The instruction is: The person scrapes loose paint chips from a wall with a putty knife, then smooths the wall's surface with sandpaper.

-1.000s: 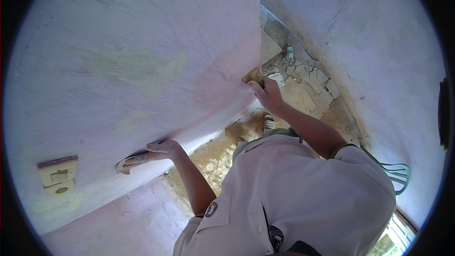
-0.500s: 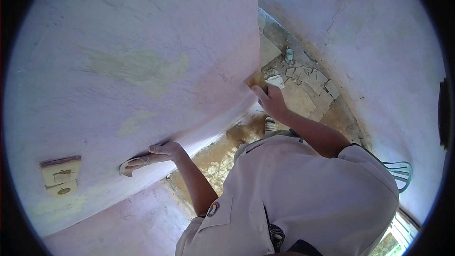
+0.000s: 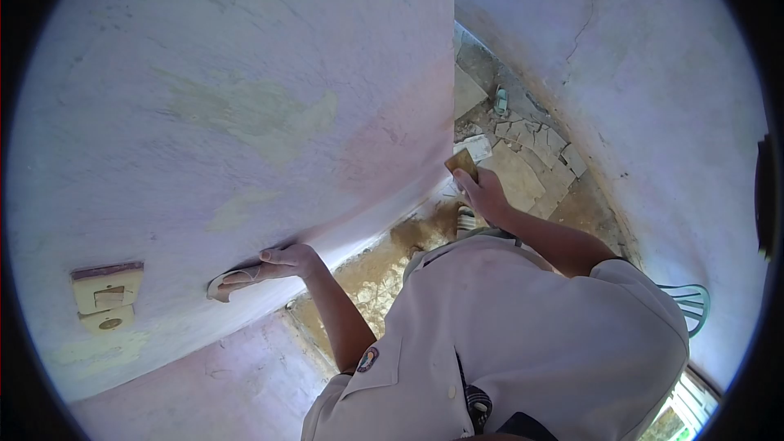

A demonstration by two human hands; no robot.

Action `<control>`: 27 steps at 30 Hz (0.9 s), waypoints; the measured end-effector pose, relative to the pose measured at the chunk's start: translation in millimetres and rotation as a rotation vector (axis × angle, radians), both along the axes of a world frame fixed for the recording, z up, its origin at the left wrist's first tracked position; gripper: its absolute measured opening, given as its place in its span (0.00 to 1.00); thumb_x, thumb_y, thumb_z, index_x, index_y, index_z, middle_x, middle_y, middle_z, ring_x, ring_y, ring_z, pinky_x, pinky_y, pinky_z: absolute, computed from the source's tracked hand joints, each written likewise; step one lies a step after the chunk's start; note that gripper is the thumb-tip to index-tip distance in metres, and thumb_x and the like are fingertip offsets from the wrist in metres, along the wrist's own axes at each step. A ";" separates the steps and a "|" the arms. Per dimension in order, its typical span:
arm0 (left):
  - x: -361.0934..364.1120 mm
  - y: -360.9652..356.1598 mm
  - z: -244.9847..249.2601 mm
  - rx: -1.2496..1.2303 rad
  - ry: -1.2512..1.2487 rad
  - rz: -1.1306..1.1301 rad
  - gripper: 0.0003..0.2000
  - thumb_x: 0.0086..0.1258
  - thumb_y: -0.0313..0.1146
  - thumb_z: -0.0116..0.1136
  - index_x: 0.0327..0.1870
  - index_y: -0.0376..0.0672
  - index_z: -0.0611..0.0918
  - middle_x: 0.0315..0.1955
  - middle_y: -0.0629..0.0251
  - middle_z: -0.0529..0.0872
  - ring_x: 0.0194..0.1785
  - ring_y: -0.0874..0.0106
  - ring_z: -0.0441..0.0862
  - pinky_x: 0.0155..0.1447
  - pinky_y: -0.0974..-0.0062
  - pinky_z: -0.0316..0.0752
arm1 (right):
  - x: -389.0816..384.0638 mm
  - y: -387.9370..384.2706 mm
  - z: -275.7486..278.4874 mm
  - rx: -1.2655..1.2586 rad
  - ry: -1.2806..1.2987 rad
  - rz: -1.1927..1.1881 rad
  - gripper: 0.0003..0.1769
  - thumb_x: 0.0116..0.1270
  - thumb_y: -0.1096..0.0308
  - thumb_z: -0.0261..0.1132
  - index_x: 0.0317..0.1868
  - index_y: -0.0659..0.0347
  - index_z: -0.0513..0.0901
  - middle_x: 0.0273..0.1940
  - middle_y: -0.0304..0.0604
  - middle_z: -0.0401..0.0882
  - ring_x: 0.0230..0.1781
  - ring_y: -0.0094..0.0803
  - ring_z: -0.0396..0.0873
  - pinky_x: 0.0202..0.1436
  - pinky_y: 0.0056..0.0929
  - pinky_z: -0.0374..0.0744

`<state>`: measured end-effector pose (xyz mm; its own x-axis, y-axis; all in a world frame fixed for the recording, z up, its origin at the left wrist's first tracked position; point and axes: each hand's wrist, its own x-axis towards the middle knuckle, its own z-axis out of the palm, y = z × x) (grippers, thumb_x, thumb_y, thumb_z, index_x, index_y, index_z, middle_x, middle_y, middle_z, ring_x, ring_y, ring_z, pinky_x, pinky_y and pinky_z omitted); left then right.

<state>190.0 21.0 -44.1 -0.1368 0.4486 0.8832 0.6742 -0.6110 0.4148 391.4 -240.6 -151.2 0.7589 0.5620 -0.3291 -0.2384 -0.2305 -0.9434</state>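
My left hand (image 3: 282, 264) lies against the patchy painted wall (image 3: 269, 155), its fingers over a pale curved sheet (image 3: 219, 287) pressed to the surface. The fingers reach into or under that sheet, and part of it is hidden. My right hand (image 3: 483, 193) pinches a small yellowish-brown rectangular block (image 3: 462, 165) near the vertical edge of the wall. Whether the block touches the wall is hard to tell.
A switch and socket plate (image 3: 107, 296) is on the wall at the left. Broken tiles (image 3: 535, 143) and a small greenish object (image 3: 501, 100) lie on the floor. A cracked wall (image 3: 653, 98) rises at the right, with a green chair (image 3: 692, 307) beside it.
My right hand has moved slightly down and to the right with the block, which now shows more of its face. My left hand is almost unmoved. The view has shifted slightly.
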 end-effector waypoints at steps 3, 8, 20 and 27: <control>0.8 -0.5 0.2 -0.021 -0.012 0.034 0.40 0.76 0.60 0.28 0.76 0.35 0.41 0.75 0.40 0.35 0.77 0.43 0.30 0.76 0.43 0.33 | 18.1 14.5 1.0 -0.051 -0.028 -0.004 0.23 0.69 0.50 0.62 0.27 0.64 0.76 0.15 0.35 0.70 0.15 0.22 0.68 0.20 0.27 0.68; -1.6 6.4 -7.8 -0.022 -0.039 0.004 0.39 0.76 0.60 0.27 0.76 0.36 0.41 0.75 0.41 0.36 0.77 0.43 0.30 0.75 0.41 0.31 | 25.8 22.0 21.1 0.003 -0.045 -0.054 0.25 0.69 0.50 0.62 0.26 0.65 0.76 0.15 0.35 0.69 0.14 0.24 0.68 0.20 0.29 0.68; 2.9 2.3 -1.8 0.024 0.000 0.022 0.38 0.76 0.58 0.28 0.76 0.35 0.43 0.75 0.40 0.37 0.77 0.43 0.32 0.75 0.41 0.31 | 26.9 25.7 21.1 0.005 -0.058 -0.081 0.25 0.69 0.49 0.62 0.26 0.65 0.76 0.16 0.35 0.70 0.15 0.24 0.69 0.21 0.29 0.69; -0.2 2.2 -3.5 -0.003 -0.024 0.051 0.40 0.76 0.59 0.29 0.75 0.34 0.43 0.75 0.39 0.37 0.77 0.43 0.32 0.75 0.41 0.32 | 7.7 5.1 -17.1 -0.034 -0.070 -0.013 0.23 0.68 0.51 0.63 0.26 0.64 0.76 0.16 0.36 0.71 0.16 0.22 0.70 0.22 0.27 0.69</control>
